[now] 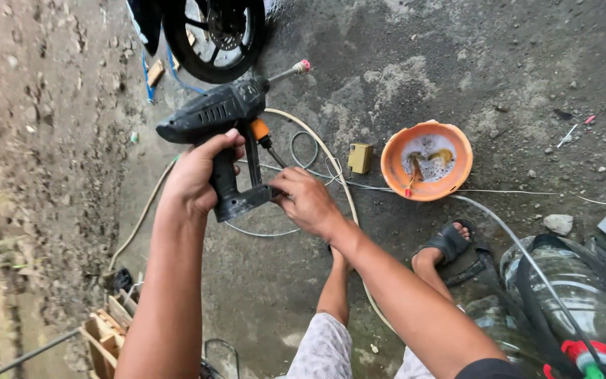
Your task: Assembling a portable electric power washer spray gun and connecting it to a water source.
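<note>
My left hand (pixel 198 175) grips the handle of a dark pistol-shaped spray gun (pixel 222 119) with a thin metal nozzle (pixel 290 71) that points up and to the right. My right hand (pixel 306 202) pinches at the bottom of the gun's handle, where a thin hose and cable (pixel 303 140) join it. An orange fitting (pixel 259 130) sits just under the gun's body.
A motorcycle wheel (pixel 212 35) stands at the top. An orange bowl (pixel 426 160) with foamy water lies on wet concrete at the right, a small yellow box (pixel 360 158) beside it. Large clear water jugs (pixel 562 295) sit at lower right. My sandalled foot (pixel 450 245) is below the bowl.
</note>
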